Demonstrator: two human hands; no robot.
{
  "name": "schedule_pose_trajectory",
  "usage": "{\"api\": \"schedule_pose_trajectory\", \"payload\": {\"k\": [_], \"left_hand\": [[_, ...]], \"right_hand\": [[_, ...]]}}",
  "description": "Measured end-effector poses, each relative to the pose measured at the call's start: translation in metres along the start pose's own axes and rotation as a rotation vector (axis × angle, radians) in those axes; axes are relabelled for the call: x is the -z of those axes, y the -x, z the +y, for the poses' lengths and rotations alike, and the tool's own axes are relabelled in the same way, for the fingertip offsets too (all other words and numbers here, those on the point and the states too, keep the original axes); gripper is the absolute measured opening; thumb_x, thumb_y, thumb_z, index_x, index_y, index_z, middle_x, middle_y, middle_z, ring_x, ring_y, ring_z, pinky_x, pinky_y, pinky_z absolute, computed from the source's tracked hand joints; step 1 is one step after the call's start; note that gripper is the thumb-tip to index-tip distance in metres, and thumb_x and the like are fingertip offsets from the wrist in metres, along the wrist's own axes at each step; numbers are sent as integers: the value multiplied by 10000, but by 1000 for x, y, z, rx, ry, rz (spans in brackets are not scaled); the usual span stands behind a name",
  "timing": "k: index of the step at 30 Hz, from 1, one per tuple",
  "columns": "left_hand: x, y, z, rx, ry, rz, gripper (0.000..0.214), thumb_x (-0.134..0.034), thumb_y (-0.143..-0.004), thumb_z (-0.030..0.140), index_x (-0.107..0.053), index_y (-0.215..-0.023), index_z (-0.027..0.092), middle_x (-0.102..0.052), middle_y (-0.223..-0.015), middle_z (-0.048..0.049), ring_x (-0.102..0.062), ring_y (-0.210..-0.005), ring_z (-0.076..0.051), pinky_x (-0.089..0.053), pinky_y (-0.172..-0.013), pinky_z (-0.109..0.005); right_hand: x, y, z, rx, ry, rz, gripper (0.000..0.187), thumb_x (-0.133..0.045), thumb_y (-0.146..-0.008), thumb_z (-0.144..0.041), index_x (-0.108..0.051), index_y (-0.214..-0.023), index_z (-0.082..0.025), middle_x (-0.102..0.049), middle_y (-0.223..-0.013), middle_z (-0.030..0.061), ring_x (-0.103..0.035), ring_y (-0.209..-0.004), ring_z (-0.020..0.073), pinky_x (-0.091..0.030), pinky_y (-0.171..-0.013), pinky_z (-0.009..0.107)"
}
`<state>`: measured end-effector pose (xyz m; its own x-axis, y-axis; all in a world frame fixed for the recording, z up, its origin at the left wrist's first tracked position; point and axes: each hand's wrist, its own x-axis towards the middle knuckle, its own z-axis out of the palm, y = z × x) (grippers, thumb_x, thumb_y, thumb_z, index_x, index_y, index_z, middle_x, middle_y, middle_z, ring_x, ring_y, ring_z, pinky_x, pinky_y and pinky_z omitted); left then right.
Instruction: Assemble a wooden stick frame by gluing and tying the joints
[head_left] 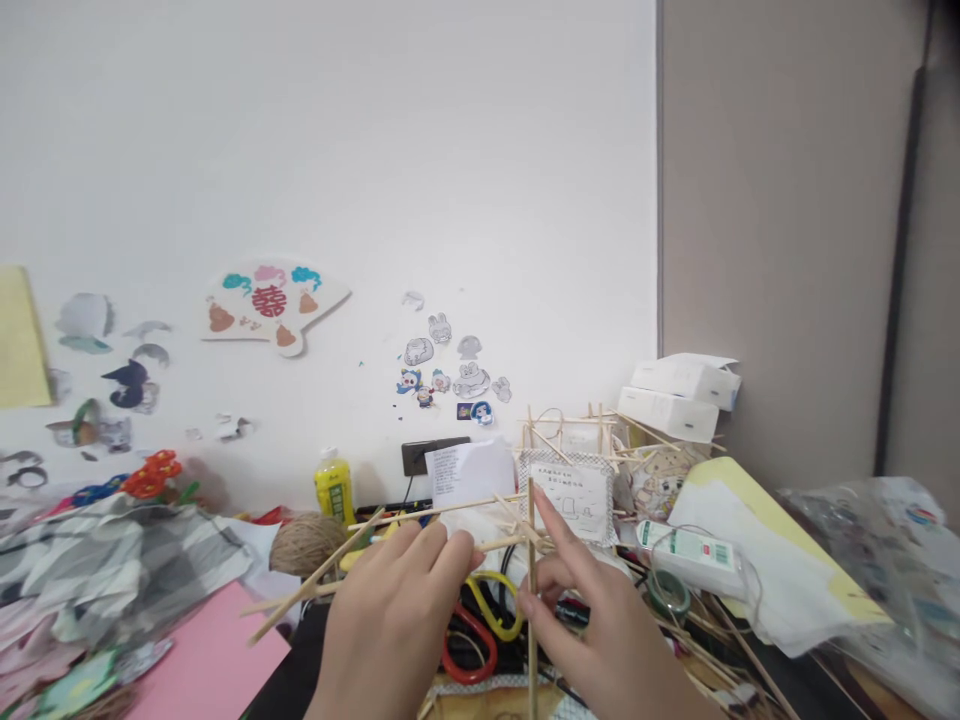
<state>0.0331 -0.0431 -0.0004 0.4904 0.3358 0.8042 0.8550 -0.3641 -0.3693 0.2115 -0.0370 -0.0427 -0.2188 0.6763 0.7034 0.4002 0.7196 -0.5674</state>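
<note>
My folded left fingers (431,550) grip a wooden-stick frame (315,577); my right fingers (566,535) pinch an upright stick (532,650) crossing its end. Beyond my left fingers, a fan-shaped cutout (268,302) shows a red 囍; ahead, past their tips, a handwritten sheet (469,475) carries lines too small to read.

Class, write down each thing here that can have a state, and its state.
Left hand: closed on wooden sticks
Right hand: holding the upright stick
Wooden sticks: crossed, held up
Scissors: blades hidden, opening unclear
Bottle: upright
Twine: wound in a ball
Plaid cloth: rumpled
Pink sheet: partly covered
</note>
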Motion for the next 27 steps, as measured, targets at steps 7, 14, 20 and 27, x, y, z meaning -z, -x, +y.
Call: {"api": "schedule_pose_trajectory", "payload": {"k": [7,14,20,27], "left_hand": [[-1,0,2,-11,37,16,255,-411,-915,205,-489,-671,200,-500,-602,12,-429,-595,-168,-242,-586,-299],[-3,-1,2,-7,34,11,233,-421,-914,210,-488,-691,204,-490,-602,14,-413,-594,-167,-237,-584,-299],[-1,-1,4,-3,22,-6,232,-417,-914,218,-515,-704,202,-490,-595,14,-409,-583,-167,-236,-574,-300],[-5,-1,7,11,49,38,179,-434,-904,214,-595,-974,180,-577,-662,1,-459,-625,-178,-269,-594,-301]], "right_hand": [[7,-2,-3,-39,-122,-63,656,-434,-838,-157,-189,-1443,-217,-583,-663,-46,-564,-623,120,-481,-663,246],[20,-7,-1,-58,-34,-4,516,-417,-900,-297,-303,-1401,-246,-642,-765,-11,-592,-666,136,-483,-640,239],[22,-10,10,-44,80,122,316,-417,-907,-364,-615,-1101,-212,-694,-862,56,-650,-749,181,-514,-701,267],[14,-13,15,-163,-104,112,328,-423,-900,-421,-618,-1030,-191,-643,-682,34,-616,-625,172,-501,-593,256]]}}
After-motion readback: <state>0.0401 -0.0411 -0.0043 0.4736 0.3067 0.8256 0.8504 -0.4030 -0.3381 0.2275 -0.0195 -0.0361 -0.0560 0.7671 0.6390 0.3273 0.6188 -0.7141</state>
